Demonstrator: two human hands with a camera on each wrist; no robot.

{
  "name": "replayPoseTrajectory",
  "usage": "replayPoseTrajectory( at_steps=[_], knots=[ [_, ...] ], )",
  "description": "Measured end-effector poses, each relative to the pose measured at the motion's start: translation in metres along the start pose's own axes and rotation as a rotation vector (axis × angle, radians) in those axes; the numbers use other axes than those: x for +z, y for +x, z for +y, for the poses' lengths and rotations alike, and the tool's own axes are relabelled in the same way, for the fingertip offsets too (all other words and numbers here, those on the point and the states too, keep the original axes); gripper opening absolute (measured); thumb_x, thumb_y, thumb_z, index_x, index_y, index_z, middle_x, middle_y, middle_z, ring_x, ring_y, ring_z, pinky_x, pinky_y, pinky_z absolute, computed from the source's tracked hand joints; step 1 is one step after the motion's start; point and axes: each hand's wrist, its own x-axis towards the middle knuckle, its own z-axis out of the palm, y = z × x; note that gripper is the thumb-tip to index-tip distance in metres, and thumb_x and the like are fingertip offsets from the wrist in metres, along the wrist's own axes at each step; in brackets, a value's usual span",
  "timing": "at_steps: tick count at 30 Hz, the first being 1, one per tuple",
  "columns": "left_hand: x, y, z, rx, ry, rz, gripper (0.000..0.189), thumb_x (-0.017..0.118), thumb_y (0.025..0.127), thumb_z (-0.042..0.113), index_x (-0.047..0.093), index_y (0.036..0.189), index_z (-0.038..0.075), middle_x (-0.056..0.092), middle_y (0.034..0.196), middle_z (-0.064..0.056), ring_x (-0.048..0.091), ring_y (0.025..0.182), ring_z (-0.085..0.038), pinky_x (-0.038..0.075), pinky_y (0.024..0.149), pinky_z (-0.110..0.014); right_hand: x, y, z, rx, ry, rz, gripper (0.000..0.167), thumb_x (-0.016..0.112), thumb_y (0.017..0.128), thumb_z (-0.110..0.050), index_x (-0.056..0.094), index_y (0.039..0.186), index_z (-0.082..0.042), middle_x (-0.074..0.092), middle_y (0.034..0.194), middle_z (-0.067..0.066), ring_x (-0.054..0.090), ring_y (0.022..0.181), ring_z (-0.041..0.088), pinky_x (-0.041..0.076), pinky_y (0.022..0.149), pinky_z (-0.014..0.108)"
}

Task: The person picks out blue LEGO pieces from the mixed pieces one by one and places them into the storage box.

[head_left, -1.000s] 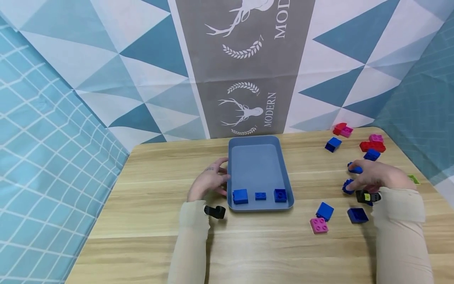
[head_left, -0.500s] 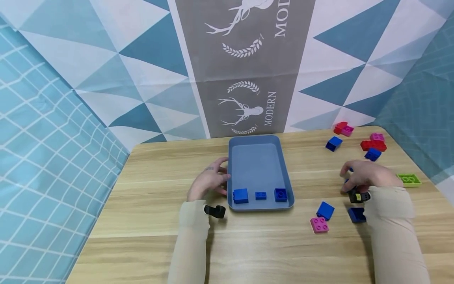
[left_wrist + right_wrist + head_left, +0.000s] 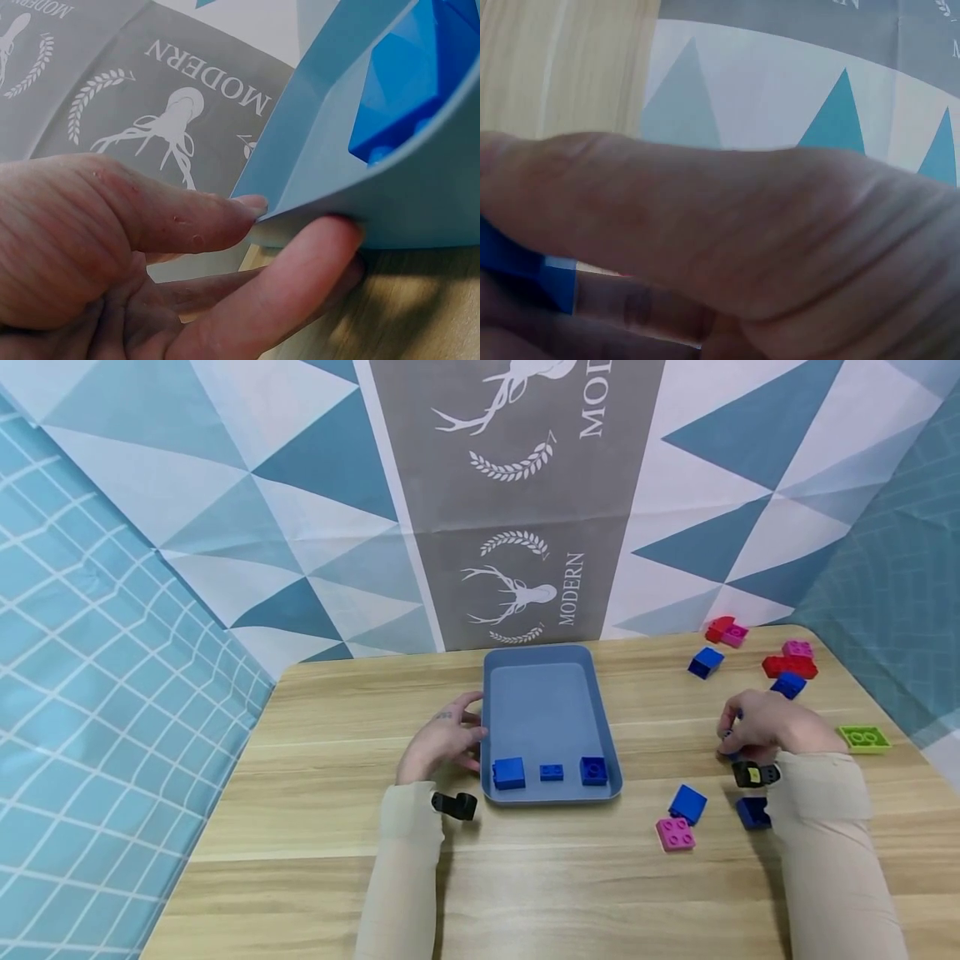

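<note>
My left hand (image 3: 444, 742) rests at the left side of a grey-blue tray (image 3: 542, 662). In the left wrist view, the thumb and a finger touch its rim and outer wall. Inside the tray's near end sit a blue brick (image 3: 508, 774), a small blue brick (image 3: 551, 772) and another blue brick (image 3: 593, 771). On the right, my right hand (image 3: 763, 724) pinches a blue toy building brick (image 3: 525, 266) low over the table, mostly hidden by the fingers. Just below that hand lies a blue brick (image 3: 752, 813), partly covered by the sleeve.
Nearer the tray lie a blue brick (image 3: 687, 805) and a pink brick (image 3: 676, 834). Farther back are a blue brick (image 3: 706, 662), red bricks (image 3: 790, 667), a pink brick (image 3: 797, 648) and a blue brick (image 3: 788, 685). A green brick (image 3: 865, 739) lies rightmost. A patterned cloth (image 3: 517, 493) hangs behind.
The right hand has shifted left and its fingers have drawn together on a blue brick. The green brick has come into fuller view. The left hand and tray look unmoved.
</note>
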Motion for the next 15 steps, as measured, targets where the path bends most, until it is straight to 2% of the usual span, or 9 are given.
replayPoseTrajectory(
  at_steps=[7,15],
  knots=[
    [-0.001,0.000,-0.001,-0.010,-0.018,-0.004,0.066,0.058,0.103,0.007,0.033,0.159,0.032,0.045,0.152,-0.018,0.070,0.095,-0.029,0.066,0.063,-0.039,0.001,-0.003,-0.013,-0.128,-0.109,0.106,0.031,0.083,0.084,-0.018,0.060,0.096,-0.001,0.062,0.084,0.013,0.059,0.069,0.020,0.054,0.061,0.029],
    [-0.001,0.000,0.001,-0.018,-0.015,0.000,0.065,0.057,0.104,0.008,0.033,0.159,0.032,0.044,0.153,-0.018,0.069,0.097,-0.028,0.066,0.064,-0.038,0.005,-0.009,-0.028,-0.233,-0.120,0.232,0.035,0.085,0.080,-0.014,0.062,0.101,0.001,0.067,0.088,0.014,0.060,0.071,0.021,0.056,0.060,0.031]
  ],
)
